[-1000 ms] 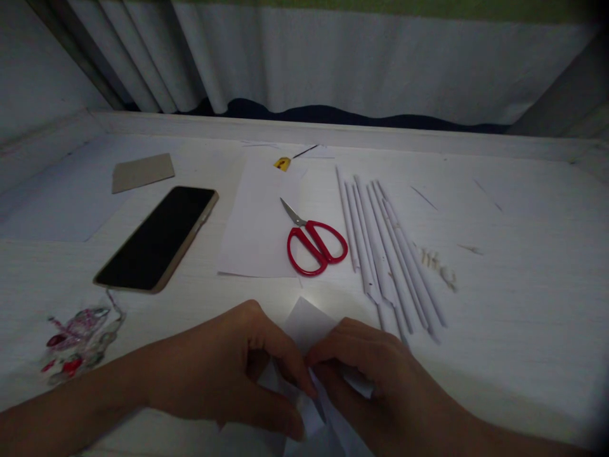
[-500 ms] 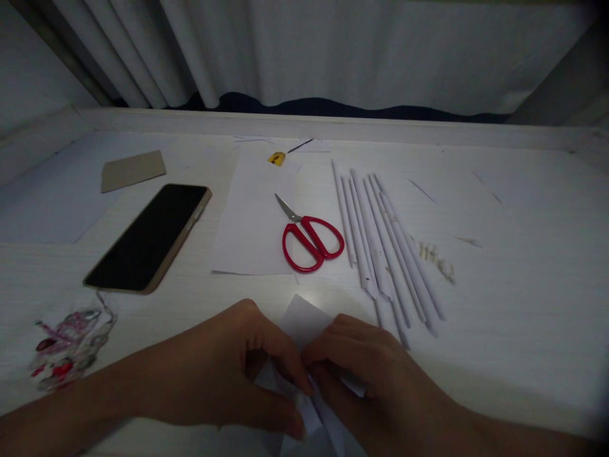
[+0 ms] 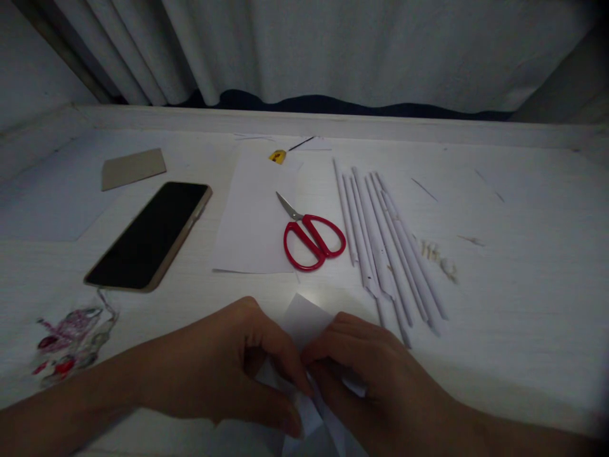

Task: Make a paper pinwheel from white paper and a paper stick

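Low in the view, a sheet of white paper (image 3: 307,317) lies between my hands, with a fold or rolled edge running down its middle. My left hand (image 3: 242,368) curves over its left side, thumb and forefinger closed in on the folded part. From the right, my right hand (image 3: 375,374) pinches the same paper near the fold, the fingertips of both hands almost meeting. The sheet's lower end is partly hidden by the hands. Beyond them rest scissors with red handles (image 3: 314,241), their blades nearly closed, by a flat white sheet (image 3: 254,222).
Several thin rolled paper tubes (image 3: 380,247) lie side by side right of the scissors. At left are a black-screened phone (image 3: 150,235), a beaded charm (image 3: 69,343) and a piece of brown card (image 3: 133,170). A small yellow scrap (image 3: 277,157) sits farther back, before a raised ledge (image 3: 333,127).
Both hands hold nearly the same pose on the paper. The whole scene has shifted very slightly in view; nothing was picked up or let go.
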`<control>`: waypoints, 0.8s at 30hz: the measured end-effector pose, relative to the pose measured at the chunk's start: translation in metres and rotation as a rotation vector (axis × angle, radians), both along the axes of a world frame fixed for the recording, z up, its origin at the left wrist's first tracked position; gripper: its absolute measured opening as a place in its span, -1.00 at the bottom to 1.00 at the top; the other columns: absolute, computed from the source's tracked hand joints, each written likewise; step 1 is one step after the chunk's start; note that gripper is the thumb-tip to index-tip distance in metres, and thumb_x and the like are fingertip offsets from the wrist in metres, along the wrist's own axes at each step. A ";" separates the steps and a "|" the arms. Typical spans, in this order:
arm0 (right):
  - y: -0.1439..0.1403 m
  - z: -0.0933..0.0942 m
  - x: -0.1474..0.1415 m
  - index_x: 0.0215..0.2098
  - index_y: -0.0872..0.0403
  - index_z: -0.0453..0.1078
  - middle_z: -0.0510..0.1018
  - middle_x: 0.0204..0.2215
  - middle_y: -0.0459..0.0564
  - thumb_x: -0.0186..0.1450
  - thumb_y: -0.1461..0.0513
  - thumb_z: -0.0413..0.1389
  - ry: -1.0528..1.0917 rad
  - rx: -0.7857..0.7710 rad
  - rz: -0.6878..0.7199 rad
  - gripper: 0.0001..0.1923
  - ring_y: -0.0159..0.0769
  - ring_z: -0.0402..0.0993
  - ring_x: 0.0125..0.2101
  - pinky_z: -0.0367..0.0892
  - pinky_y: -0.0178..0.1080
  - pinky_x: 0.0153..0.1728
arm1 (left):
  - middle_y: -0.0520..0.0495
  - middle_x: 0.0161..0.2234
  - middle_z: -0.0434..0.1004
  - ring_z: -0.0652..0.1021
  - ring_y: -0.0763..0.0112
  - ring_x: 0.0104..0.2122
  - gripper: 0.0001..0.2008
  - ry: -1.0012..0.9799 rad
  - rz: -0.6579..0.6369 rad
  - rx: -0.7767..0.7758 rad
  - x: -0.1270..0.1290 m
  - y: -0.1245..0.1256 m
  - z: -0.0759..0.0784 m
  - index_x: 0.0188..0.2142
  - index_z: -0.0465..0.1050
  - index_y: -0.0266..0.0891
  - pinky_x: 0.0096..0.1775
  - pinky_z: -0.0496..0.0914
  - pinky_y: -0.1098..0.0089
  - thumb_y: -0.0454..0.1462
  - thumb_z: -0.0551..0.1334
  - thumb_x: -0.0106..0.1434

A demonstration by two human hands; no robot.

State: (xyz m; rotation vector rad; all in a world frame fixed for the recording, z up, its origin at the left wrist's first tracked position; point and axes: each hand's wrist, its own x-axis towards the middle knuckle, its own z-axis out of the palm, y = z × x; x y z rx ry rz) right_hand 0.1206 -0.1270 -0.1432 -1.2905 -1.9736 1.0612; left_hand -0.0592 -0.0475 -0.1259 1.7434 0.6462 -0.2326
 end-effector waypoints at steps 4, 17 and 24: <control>0.002 0.000 0.001 -0.41 0.12 0.41 0.52 -0.47 -0.05 0.14 0.44 0.02 0.006 -0.007 -0.007 -0.82 -0.35 0.39 -0.42 0.25 -0.33 -0.38 | 0.17 -0.75 0.15 0.17 0.60 -0.70 -0.72 0.025 0.001 -0.001 0.000 0.000 0.001 -0.32 0.53 -0.10 -0.66 0.12 0.60 -0.05 0.27 0.01; 0.000 -0.001 0.000 -0.40 0.10 0.39 0.51 -0.46 -0.08 0.15 0.44 0.02 -0.003 -0.006 0.006 -0.83 -0.37 0.37 -0.41 0.24 -0.34 -0.37 | 0.15 -0.74 0.21 0.22 0.59 -0.70 -0.71 0.008 -0.005 0.011 0.001 0.000 0.000 -0.34 0.54 -0.11 -0.66 0.13 0.59 -0.03 0.26 0.00; -0.001 -0.003 0.001 -0.41 0.11 0.39 0.49 -0.47 -0.07 0.14 0.44 0.03 -0.020 0.000 0.020 -0.83 -0.37 0.36 -0.43 0.22 -0.34 -0.39 | 0.16 -0.75 0.18 0.19 0.60 -0.70 -0.72 0.023 0.015 0.017 0.002 -0.003 0.000 -0.34 0.54 -0.10 -0.67 0.11 0.60 -0.03 0.26 0.01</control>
